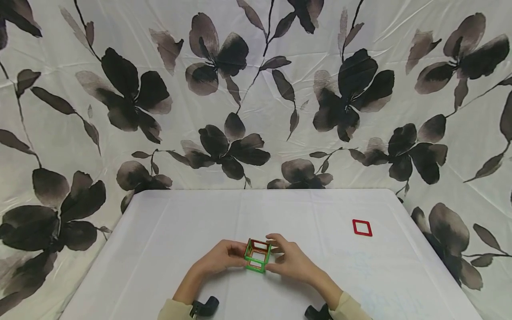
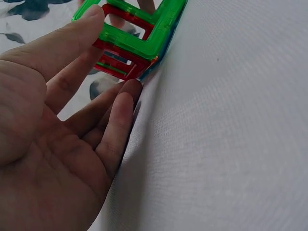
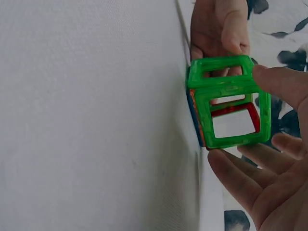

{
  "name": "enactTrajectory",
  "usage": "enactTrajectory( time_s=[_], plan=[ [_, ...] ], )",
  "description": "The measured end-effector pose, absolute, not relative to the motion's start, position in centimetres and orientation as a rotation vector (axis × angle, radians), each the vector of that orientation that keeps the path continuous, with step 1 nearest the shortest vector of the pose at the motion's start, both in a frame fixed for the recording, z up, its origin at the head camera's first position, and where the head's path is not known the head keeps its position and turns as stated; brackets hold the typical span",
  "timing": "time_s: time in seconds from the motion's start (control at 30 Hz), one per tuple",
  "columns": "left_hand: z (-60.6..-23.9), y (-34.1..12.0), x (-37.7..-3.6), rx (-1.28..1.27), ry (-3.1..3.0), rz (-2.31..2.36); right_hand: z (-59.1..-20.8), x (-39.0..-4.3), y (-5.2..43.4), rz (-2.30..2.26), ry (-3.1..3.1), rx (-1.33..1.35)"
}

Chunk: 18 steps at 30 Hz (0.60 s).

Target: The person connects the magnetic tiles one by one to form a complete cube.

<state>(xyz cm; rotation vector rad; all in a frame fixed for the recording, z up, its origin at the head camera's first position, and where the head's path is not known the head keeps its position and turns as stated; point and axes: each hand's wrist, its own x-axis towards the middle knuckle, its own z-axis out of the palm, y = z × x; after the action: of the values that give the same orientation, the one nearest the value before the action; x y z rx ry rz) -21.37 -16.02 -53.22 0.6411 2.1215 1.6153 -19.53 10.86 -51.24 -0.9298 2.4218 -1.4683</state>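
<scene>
Low over the white table, a small cube of magnetic tiles [image 1: 255,260] sits between both hands. Its open-framed tiles are green and red, with orange and blue along the edge by the table. My left hand [image 1: 220,258] grips the cube's left side, its thumb on a green tile [image 2: 127,41] and fingers behind and below. From the right, my right hand [image 1: 295,263] holds it too: in the right wrist view the thumb is at a corner of the green frame [image 3: 236,90] and a fingertip is at the opposite edge.
A single red square magnetic tile [image 1: 362,234] lies flat toward the table's back right. The white table [image 1: 192,213] ends at a floral curtain [image 1: 280,133] behind. Black wrist cameras [image 1: 207,306] sit near both sleeves.
</scene>
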Motion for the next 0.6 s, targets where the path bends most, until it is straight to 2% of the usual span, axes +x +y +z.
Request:
enactTrajectory(
  time_s=[0.4,0.6],
  plan=[
    [-52.8,-15.9,-21.6,0.578,2.043,1.693,-51.2,-19.7,9.1,-1.594,2.607,-0.588],
    [-52.7,-15.5,-21.4,0.562,2.068,1.700,-50.9,-20.4,8.3,-1.655,2.700,-0.532]
  ],
)
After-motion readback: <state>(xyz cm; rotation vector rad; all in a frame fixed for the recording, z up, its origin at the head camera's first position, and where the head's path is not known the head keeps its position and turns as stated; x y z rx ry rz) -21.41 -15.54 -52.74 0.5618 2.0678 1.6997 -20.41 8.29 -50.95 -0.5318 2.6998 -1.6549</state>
